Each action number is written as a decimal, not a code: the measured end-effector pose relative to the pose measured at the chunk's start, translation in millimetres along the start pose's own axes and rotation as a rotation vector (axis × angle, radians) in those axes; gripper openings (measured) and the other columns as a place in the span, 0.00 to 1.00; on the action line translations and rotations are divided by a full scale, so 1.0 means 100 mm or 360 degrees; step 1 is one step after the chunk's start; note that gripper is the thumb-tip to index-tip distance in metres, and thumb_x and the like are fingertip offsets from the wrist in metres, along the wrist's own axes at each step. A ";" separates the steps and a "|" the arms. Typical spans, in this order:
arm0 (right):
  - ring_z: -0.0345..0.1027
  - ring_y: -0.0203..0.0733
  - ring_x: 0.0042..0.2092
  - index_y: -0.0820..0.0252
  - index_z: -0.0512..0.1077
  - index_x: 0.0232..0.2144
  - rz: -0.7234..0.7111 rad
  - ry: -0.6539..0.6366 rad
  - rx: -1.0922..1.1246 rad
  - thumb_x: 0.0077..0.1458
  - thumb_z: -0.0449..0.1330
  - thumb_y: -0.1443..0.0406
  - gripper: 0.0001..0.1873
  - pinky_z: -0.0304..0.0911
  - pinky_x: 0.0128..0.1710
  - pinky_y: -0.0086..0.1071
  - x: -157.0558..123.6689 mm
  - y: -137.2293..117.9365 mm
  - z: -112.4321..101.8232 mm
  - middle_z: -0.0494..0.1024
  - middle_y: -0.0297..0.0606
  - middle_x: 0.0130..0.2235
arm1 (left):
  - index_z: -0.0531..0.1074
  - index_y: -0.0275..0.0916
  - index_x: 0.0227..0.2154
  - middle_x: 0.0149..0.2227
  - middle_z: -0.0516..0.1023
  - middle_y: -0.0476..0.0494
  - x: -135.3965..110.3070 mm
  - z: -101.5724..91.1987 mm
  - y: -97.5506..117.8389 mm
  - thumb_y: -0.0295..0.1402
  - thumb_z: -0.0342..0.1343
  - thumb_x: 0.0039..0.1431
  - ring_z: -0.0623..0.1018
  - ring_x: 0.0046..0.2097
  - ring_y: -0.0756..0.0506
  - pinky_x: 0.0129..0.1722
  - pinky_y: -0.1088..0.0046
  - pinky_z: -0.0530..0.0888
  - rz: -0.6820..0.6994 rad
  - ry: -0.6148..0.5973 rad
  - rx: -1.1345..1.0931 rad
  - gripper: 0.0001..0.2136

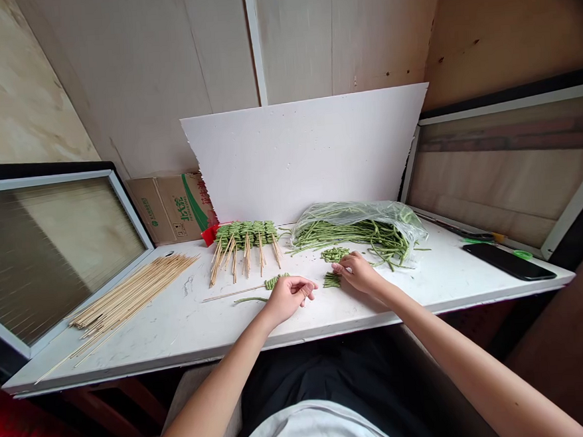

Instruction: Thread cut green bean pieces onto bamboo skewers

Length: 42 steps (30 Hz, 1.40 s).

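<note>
Over the front middle of the table, my left hand (289,297) is closed, its fingers curled toward the thumb; whatever may be between them is hidden. Just behind it lies a bamboo skewer (234,294) threaded with folded green bean (274,281), partly covered by the hand. A single long bean (250,299) lies to its left. My right hand (359,271) reaches down to short cut bean pieces (331,280), its fingertips pinched at their upper edge. Right behind these is a small heap of cut green pieces (334,253).
Finished bean skewers (245,235) are stacked at the back, sticks forward. Loose bamboo skewers (132,299) spread at left. A clear plastic bag (371,209) of long beans (342,231) lies behind my right hand. A black phone (508,261) is at right, a cardboard box (168,207) at back left.
</note>
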State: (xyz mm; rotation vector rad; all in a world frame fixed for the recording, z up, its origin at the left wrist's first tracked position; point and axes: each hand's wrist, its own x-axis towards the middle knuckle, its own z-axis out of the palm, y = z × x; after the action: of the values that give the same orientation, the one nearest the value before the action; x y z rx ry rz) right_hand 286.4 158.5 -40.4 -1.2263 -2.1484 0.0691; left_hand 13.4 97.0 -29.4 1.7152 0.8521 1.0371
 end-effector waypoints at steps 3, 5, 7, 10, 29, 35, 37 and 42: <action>0.70 0.55 0.45 0.57 0.82 0.31 -0.0009 0.0048 0.0061 0.71 0.51 0.51 0.27 0.65 0.47 0.45 0.01 -0.01 -0.01 0.83 0.47 0.38 | 0.83 0.31 0.40 0.33 0.83 0.37 0.00 0.01 -0.01 0.50 0.64 0.61 0.73 0.26 0.52 0.27 0.75 0.72 -0.0023 0.0042 0.0018 0.22; 0.70 0.55 0.48 0.57 0.83 0.34 -0.0042 0.0134 0.0095 0.71 0.50 0.51 0.27 0.65 0.50 0.48 0.03 -0.06 -0.03 0.82 0.48 0.43 | 0.84 0.32 0.41 0.34 0.83 0.38 0.00 0.02 -0.01 0.48 0.65 0.60 0.74 0.28 0.51 0.28 0.75 0.72 -0.0034 0.0088 0.0037 0.20; 0.70 0.55 0.49 0.57 0.83 0.37 -0.0095 0.0162 0.0157 0.71 0.52 0.49 0.26 0.65 0.51 0.50 0.05 -0.16 -0.09 0.82 0.49 0.45 | 0.84 0.33 0.43 0.36 0.84 0.38 0.01 0.02 -0.01 0.44 0.65 0.59 0.75 0.30 0.50 0.29 0.75 0.72 -0.0045 0.0126 0.0063 0.18; 0.71 0.54 0.50 0.54 0.82 0.44 -0.0230 0.0012 0.0350 0.67 0.58 0.48 0.21 0.68 0.50 0.47 0.06 -0.41 -0.19 0.81 0.47 0.47 | 0.83 0.35 0.45 0.38 0.84 0.39 0.02 0.01 -0.02 0.40 0.63 0.61 0.75 0.31 0.49 0.31 0.74 0.73 -0.0047 0.0182 0.0136 0.16; 0.70 0.52 0.42 0.52 0.82 0.39 -0.0455 0.0069 0.0528 0.63 0.64 0.48 0.17 0.67 0.44 0.46 0.04 -0.78 -0.19 0.82 0.45 0.37 | 0.83 0.35 0.39 0.33 0.84 0.39 0.01 -0.13 0.08 0.40 0.67 0.58 0.78 0.30 0.46 0.33 0.70 0.76 -0.0073 0.0215 0.0217 0.13; 0.69 0.52 0.41 0.49 0.82 0.40 -0.0508 0.0085 0.0540 0.65 0.63 0.52 0.12 0.67 0.43 0.45 0.00 -0.88 -0.13 0.81 0.43 0.36 | 0.84 0.36 0.39 0.33 0.84 0.41 0.01 -0.10 0.04 0.39 0.64 0.61 0.77 0.29 0.46 0.32 0.70 0.74 -0.0029 0.0202 0.0231 0.12; 0.68 0.52 0.42 0.50 0.82 0.40 -0.0516 0.0075 0.0537 0.65 0.63 0.54 0.10 0.66 0.44 0.45 0.00 -0.90 -0.12 0.81 0.43 0.36 | 0.84 0.36 0.38 0.34 0.84 0.40 0.00 -0.08 0.05 0.39 0.63 0.62 0.78 0.32 0.46 0.34 0.70 0.74 0.0019 0.0181 0.0238 0.11; 0.67 0.51 0.41 0.52 0.80 0.36 -0.0489 0.0065 0.0569 0.67 0.60 0.64 0.09 0.65 0.42 0.45 -0.01 -0.94 -0.12 0.80 0.42 0.35 | 0.84 0.36 0.37 0.37 0.85 0.39 -0.02 -0.02 0.10 0.41 0.64 0.61 0.79 0.36 0.44 0.39 0.69 0.74 0.0108 0.0140 0.0279 0.12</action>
State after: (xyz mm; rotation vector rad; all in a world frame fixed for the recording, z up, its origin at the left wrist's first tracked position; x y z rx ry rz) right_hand 223.4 101.7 1.2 -0.6834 -2.1474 0.2795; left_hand 11.4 92.5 -20.4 1.8672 0.9712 1.1176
